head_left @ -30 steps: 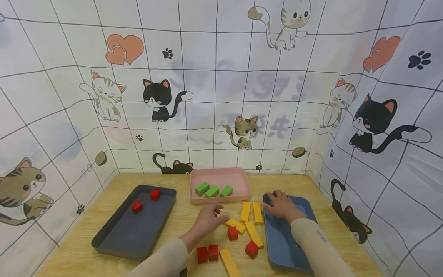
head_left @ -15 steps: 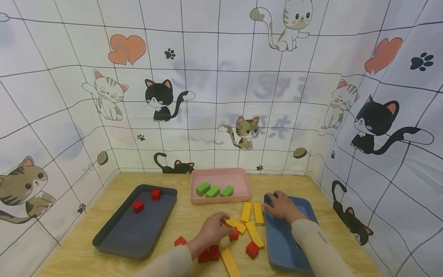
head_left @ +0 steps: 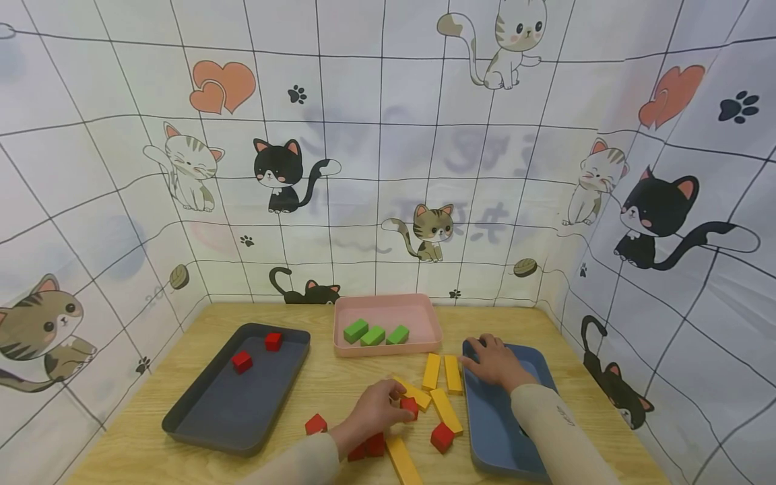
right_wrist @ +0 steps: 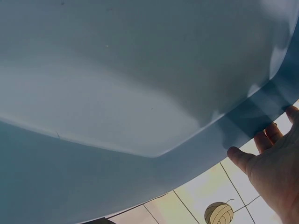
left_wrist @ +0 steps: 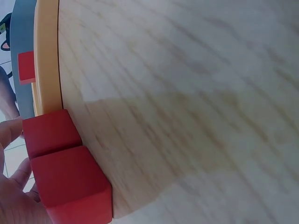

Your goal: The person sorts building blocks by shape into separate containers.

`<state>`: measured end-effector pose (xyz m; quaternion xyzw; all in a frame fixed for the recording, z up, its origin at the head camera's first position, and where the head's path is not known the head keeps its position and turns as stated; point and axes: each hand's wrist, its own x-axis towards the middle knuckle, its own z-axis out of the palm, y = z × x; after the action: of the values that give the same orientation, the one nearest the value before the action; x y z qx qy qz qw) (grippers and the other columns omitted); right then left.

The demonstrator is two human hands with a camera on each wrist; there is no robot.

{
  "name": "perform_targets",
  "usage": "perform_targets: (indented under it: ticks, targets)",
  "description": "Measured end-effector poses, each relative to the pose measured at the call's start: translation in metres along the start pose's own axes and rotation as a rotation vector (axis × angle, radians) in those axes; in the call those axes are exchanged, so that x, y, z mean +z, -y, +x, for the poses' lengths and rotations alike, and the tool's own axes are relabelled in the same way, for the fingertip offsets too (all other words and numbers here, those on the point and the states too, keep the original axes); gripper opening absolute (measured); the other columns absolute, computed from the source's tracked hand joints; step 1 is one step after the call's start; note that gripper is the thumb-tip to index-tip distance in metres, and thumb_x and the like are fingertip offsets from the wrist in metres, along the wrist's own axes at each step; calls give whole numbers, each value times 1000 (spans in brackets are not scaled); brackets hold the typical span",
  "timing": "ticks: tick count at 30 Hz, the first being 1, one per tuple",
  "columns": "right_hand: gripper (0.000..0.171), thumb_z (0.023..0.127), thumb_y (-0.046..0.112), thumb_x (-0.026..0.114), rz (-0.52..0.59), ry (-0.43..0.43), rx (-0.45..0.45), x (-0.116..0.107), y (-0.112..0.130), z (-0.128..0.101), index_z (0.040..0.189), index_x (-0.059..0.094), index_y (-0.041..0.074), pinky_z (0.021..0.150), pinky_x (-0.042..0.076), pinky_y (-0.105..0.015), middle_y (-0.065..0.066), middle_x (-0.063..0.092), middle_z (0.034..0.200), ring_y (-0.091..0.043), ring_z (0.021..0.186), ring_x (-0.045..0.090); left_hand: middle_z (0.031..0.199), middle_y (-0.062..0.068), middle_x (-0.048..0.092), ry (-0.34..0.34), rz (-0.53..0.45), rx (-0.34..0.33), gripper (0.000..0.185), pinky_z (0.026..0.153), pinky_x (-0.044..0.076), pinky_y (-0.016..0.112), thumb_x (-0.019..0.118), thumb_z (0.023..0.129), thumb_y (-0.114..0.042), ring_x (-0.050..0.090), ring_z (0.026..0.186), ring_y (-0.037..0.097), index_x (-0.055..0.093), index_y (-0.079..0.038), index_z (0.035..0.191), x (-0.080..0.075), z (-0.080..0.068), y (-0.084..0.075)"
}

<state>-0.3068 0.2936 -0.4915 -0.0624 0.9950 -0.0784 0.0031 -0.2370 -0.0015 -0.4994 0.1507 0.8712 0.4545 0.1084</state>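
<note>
Head view: left hand (head_left: 374, 409) is pinching a red cube (head_left: 409, 406) between thumb and fingertips, just beside a slanted yellow bar (head_left: 415, 394) on the wooden table (head_left: 321, 384). Right hand (head_left: 496, 360) is lying flat with fingers relaxed on the far left corner of the blue tray (head_left: 500, 431), grasping nothing. Two red cubes are sitting in the dark grey tray (head_left: 233, 409); three green blocks are sitting in the pink tray (head_left: 424, 316).

Left wrist view: two red cubes (left_wrist: 60, 163) are lying side by side and touching, next to a long yellow bar (left_wrist: 46, 56); part of the palm is showing at the lower left edge.

Right wrist view: the fingers (right_wrist: 261, 140) are resting straight against the blue tray's rim (right_wrist: 252, 116).
</note>
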Motion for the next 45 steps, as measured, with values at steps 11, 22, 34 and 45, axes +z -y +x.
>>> perform_targets:
  ticks: [11,22,34,45]
  targets:
    - [66,97,52,54,8,8,12,2,0,2,146,46,8,101,33,-67,-30,40,142,-50,129,39,95,3,62,3,12,20,31,75,50,42,84,79,-15,55,83,19,68,-7,103,4,1,4]
    - [66,97,53,54,1,6,13,3,-1,2,145,47,8,100,34,-67,-30,40,141,-51,128,39,93,2,62,-3,24,23,28,76,50,42,83,80,-15,55,83,19,68,-7,103,5,0,6]
    - [67,97,56,53,-7,4,15,5,-2,4,145,47,9,100,34,-67,-29,40,140,-50,127,40,92,1,63,-2,30,15,28,78,50,44,83,79,-14,56,83,19,69,-7,103,6,2,6]
    - [67,97,55,53,-15,-1,8,5,-3,4,145,47,8,99,35,-67,-29,41,140,-50,127,41,91,0,64,-7,52,13,28,79,50,42,84,78,-12,56,82,18,71,-5,101,5,3,5]
